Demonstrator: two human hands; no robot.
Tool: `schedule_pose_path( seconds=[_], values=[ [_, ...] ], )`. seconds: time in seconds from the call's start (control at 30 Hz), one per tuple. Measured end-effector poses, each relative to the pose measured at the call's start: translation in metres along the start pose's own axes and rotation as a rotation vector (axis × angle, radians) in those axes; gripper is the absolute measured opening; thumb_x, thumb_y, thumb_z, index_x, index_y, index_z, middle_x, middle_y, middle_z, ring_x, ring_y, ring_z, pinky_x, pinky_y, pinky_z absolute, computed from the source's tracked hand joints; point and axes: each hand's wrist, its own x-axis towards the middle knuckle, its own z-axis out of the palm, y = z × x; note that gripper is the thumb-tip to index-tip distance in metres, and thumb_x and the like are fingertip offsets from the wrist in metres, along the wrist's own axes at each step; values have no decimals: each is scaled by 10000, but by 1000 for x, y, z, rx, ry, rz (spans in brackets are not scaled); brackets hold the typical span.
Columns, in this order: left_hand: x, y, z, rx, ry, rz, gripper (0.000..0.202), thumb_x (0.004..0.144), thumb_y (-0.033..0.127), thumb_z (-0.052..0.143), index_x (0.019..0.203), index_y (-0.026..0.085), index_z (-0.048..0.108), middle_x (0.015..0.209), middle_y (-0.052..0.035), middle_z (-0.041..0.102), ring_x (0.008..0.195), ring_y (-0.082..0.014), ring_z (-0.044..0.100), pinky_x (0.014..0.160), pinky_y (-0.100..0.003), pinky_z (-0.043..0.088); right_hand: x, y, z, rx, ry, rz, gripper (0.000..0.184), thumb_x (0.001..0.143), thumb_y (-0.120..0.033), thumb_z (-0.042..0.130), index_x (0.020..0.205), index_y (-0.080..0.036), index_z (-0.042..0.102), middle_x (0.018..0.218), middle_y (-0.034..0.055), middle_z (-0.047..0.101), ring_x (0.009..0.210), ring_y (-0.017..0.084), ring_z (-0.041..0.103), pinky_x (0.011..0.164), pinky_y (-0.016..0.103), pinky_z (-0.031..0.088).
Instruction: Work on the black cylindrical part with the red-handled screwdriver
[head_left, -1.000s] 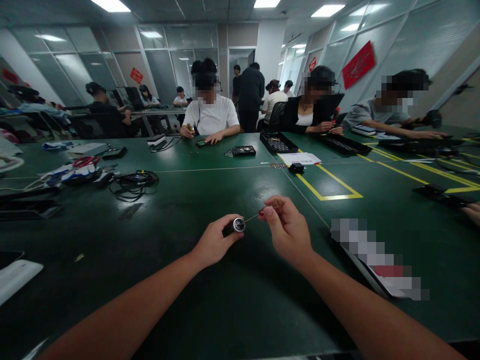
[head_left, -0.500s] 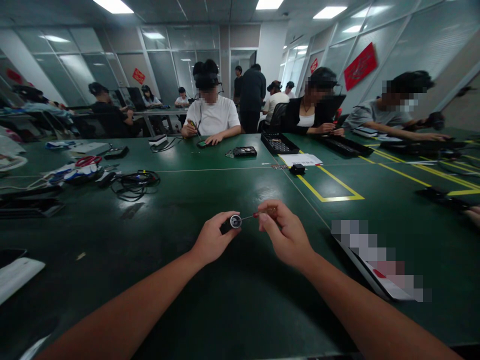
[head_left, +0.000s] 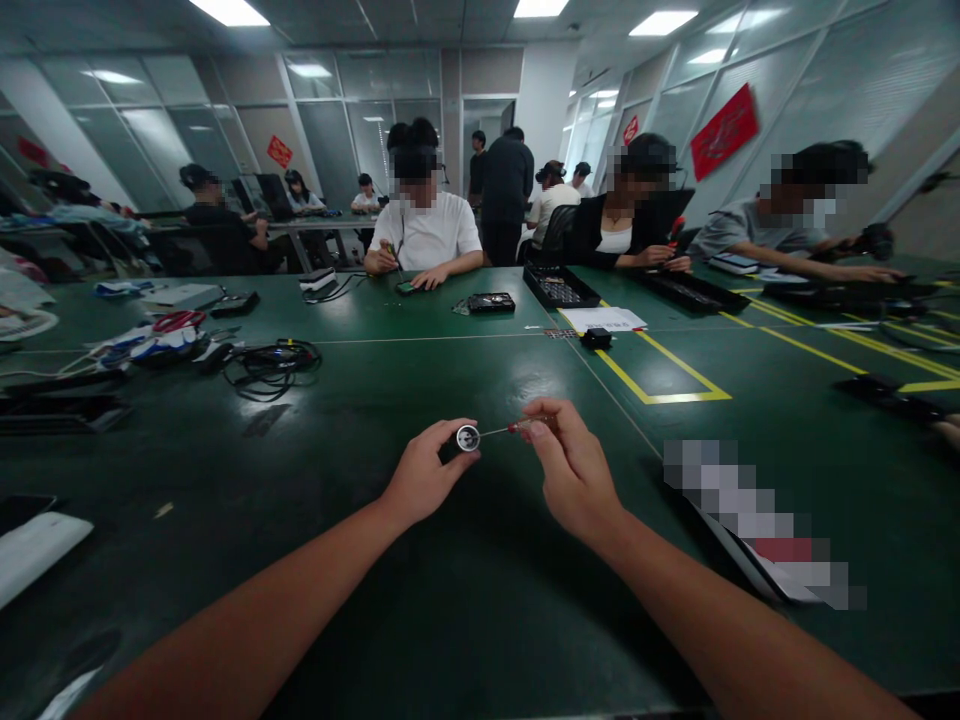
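My left hand point(head_left: 429, 468) is closed around a small dark cylinder point(head_left: 468, 438) whose open, silver-rimmed round end faces me. What the cylinder is I cannot tell; its inside looks pale and its body is mostly hidden by my fingers. In my right hand point(head_left: 574, 460) is a screwdriver point(head_left: 517, 427) with a reddish, see-through handle, gripped between thumb and fingers. Its thin metal shaft points left and meets the cylinder's rim; whether the tip is inside is too small to tell. Both hands are held above the green table point(head_left: 360, 620).
Black cables point(head_left: 274, 368) lie coiled at the left, beside a red cable point(head_left: 178, 321). A small black box point(head_left: 597, 339) and a white paper point(head_left: 604, 319) lie ahead right, near a black tray point(head_left: 559, 288). A blurred packet point(head_left: 750, 530) lies right. Co-workers sit across the table.
The cylinder has turned slightly, so its open end faces me more fully. My right hand has shifted a little, showing more of the red part of the screwdriver.
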Motion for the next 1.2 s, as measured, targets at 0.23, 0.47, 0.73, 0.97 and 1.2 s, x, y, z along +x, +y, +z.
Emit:
schedule_pose_path(
  seconds=[0.23,0.47,0.73,0.97,1.2],
  values=[
    [1,-2,1,35,-25,44,337,885,232,726,1220,223,690,1173,-65,720,1114,-247,658,1021,-431,493,4,-4,-1,-96,-23,-8,278,1040,-385,481,906,-224,662,680,-17,633,578,147,585,563,282,401],
    [1,-3,2,49,-11,40,343,888,216,722,1229,235,685,1171,-56,718,1109,-240,662,1004,-418,500,1,-1,0,-25,-24,-21,163,1011,-286,494,1121,-224,597,890,23,718,739,176,662,650,294,473],
    [0,-1,0,69,-36,40,355,880,190,735,1229,235,690,1156,-46,719,1101,-230,657,995,-397,495,2,-1,-1,-28,12,-5,174,1026,-323,503,1054,-233,649,835,14,729,721,177,683,638,294,474],
    [-2,4,2,93,-13,70,351,896,214,728,1243,239,685,1164,-47,722,1093,-228,665,970,-387,509,3,5,4,30,57,55,182,1034,-364,482,1078,-239,607,867,18,697,776,184,661,719,335,494],
    [4,2,-3,193,-5,210,350,877,226,754,1221,229,692,1144,-60,746,1084,-247,669,986,-436,498,17,12,4,529,241,343,228,983,-442,527,882,-240,564,703,-32,560,583,149,539,579,317,487]
  ],
)
